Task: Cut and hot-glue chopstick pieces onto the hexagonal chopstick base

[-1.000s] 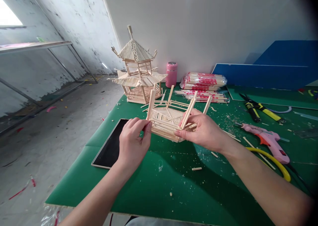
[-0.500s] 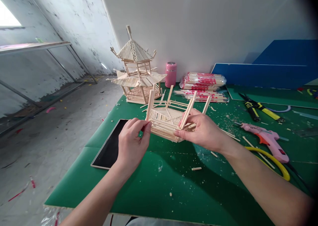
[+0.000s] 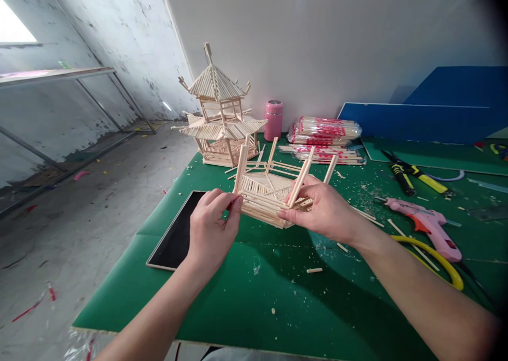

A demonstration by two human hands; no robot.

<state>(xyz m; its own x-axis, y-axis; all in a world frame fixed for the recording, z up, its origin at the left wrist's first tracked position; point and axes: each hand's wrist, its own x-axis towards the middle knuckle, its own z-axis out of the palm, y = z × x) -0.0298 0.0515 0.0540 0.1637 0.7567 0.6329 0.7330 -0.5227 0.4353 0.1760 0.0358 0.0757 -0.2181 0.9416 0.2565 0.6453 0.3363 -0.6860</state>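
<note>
A hexagonal frame of wooden sticks (image 3: 262, 208), with upright posts at its corners and a slatted floor, is held up over the green table. My right hand (image 3: 323, 210) grips its right side, the thumb in front by a corner post and the fingers behind. My left hand (image 3: 214, 220) pinches at the frame's left corner, near the foot of a post; the fingertips cover what lies between them. Behind stands a finished-looking stick pagoda (image 3: 222, 131) with two tiers of roof. A dark tablet-like panel (image 3: 174, 234) lies beneath the left hand.
A pink glue gun (image 3: 431, 226) and a yellow cable loop (image 3: 448, 268) lie at right, with yellow-black pliers (image 3: 416, 176) beyond. Bundled sticks in plastic (image 3: 325, 133) and a pink flask (image 3: 273, 120) stand at the back. Short stick pieces (image 3: 315, 270) dot the green table (image 3: 238, 297).
The view has shifted very slightly. Both hands keep the same hold on the stick frame, with no clear movement of their own.
</note>
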